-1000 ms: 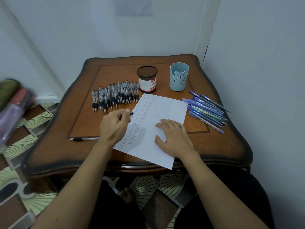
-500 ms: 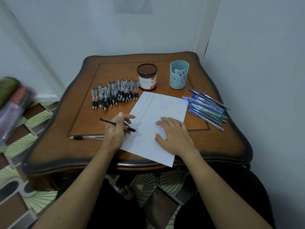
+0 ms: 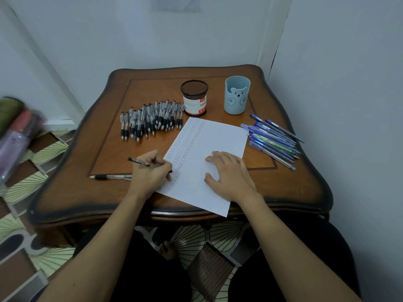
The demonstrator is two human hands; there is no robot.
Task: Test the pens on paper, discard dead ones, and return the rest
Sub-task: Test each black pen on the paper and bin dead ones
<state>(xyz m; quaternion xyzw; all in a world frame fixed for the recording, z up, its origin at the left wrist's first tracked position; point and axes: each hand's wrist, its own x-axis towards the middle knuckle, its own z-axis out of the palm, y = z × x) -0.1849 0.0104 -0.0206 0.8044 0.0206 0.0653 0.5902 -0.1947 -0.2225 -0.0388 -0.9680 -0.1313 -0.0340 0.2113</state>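
Left hand (image 3: 150,174) grips pen (image 3: 139,162), fingers curled; tip now down at left edge of paper (image 3: 214,136). Right hand (image 3: 230,174) stays flat on it, fingers straight.

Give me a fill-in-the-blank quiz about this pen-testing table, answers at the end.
The pen touching the paper is gripped by the ____.
The right hand lies flat on the ____.
The cup with a bear face is coloured ____.
The blue pens lie on the paper's ____ side.
Missing words: left hand; paper; blue; right.
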